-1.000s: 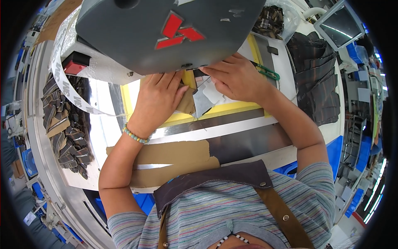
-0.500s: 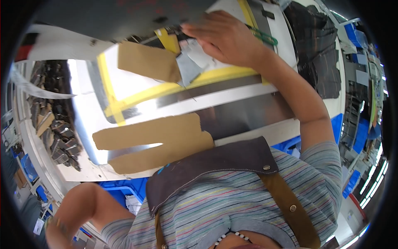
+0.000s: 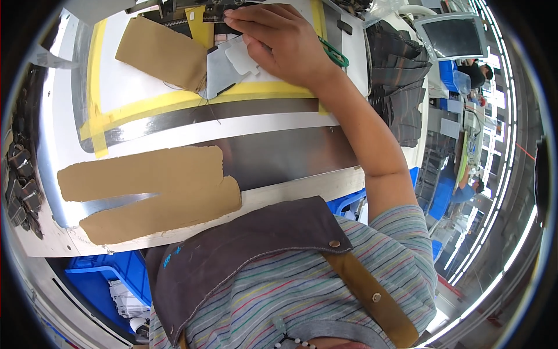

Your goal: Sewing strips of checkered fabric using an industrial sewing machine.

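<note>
My right hand reaches to the far edge of the work surface. Its fingers are stretched out together with the thumb apart, and no grip on anything shows. The fingertips rest at a dark mechanism with a threaded rod, beside a yellow upright piece. Just below the thumb lies a small white cut-out piece, overlapping a grey-blue piece. Left of these sits a brown card-like piece, with a loose dark thread at its lower corner. My left hand is out of view.
Two tan pieces of tape or card lie on the near edge. Yellow tape frames the white surface. Dark plaid fabric pieces are stacked at right, beside a green-handled tool and a screen. A blue bin stands below.
The view has shifted right, and my left hand and forearm have left the picture. The large dark shape over the far edge is gone, uncovering the mechanism. My right hand stays near it.
</note>
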{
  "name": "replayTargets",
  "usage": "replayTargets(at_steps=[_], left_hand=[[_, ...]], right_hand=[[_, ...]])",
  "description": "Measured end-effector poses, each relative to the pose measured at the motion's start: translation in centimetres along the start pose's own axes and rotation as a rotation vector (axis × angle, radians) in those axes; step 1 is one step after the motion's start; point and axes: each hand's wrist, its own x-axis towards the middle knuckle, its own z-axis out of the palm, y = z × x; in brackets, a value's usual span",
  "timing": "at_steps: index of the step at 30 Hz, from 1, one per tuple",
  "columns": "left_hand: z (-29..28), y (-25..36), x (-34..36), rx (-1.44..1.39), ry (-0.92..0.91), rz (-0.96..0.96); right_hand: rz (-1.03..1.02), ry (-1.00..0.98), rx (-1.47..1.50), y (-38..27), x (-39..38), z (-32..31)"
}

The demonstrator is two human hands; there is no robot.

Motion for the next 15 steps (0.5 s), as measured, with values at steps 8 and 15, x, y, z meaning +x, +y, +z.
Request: replayTargets(at_steps=[8, 15], left_hand=[[2.2, -0.8, 0.1, -0.286, -0.264, 0.049], [4.2, -0.9, -0.6, -0.549, -0.497, 0.071]], right_hand=[[-0.033, 0.084, -0.042, 0.6, -0.3, 0.3], [-0.008, 0.072, 0.004, -0.2, -0.5, 0.3]])
